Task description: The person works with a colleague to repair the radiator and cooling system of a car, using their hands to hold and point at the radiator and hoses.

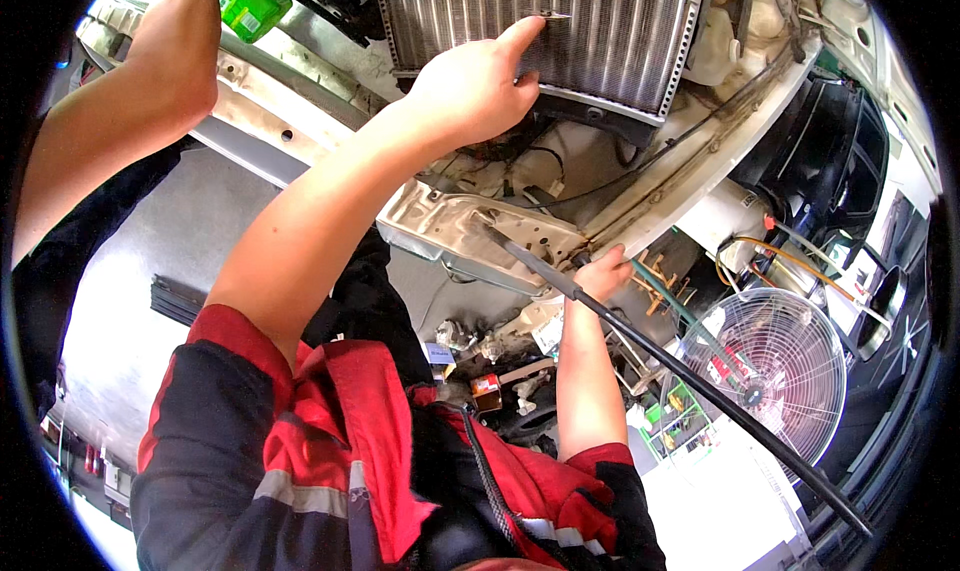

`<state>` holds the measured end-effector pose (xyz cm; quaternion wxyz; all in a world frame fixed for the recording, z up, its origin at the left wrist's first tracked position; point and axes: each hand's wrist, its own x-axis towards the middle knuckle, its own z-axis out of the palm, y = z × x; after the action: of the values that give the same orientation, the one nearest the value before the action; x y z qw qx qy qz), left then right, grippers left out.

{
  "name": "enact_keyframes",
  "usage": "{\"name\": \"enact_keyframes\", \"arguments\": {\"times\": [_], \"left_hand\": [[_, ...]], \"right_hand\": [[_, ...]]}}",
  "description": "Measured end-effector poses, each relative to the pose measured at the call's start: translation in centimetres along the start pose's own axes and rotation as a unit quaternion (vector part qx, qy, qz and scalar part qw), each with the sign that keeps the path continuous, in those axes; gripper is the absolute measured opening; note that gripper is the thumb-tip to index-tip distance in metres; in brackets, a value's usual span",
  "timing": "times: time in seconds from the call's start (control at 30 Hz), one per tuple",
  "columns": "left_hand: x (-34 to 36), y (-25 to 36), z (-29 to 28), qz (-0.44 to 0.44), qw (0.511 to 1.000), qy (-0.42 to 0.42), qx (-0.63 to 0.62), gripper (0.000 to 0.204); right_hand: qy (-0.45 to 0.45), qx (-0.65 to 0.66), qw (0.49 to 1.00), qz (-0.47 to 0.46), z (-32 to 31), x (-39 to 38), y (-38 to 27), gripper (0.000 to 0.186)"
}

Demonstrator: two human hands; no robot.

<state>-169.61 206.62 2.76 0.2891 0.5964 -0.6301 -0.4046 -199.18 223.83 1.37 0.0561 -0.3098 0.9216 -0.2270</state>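
Fingers on the left hand (462, 91) are curled, but one points at the ribbed metal radiator (620, 36), far in the middle. I can't tell if they hold the small shiny bit (556, 16) there. The right hand (602, 274) is by the pale car frame (665, 218); its grip is hard to see.

The grey floor (240, 201) gleams white at left, while a round fan (765, 386) and a black car (835, 146) stand at right.
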Motion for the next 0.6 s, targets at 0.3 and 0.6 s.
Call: {"name": "enact_keyframes", "arguments": {"times": [0.3, 0.6], "left_hand": [[-2.9, -1.8, -4.6, 0.075, 0.997, -0.003, 0.009, 0.037], [-7.3, -6.2, -11.1, 0.157, 0.969, -0.028, 0.187, 0.036]], "right_hand": [[-0.039, 0.009, 0.999, 0.013, -0.3, -0.3, -0.8, 0.06], [-0.011, 0.051, 0.998, 0.016, 0.1, 0.0, 0.2, 0.056]]}}
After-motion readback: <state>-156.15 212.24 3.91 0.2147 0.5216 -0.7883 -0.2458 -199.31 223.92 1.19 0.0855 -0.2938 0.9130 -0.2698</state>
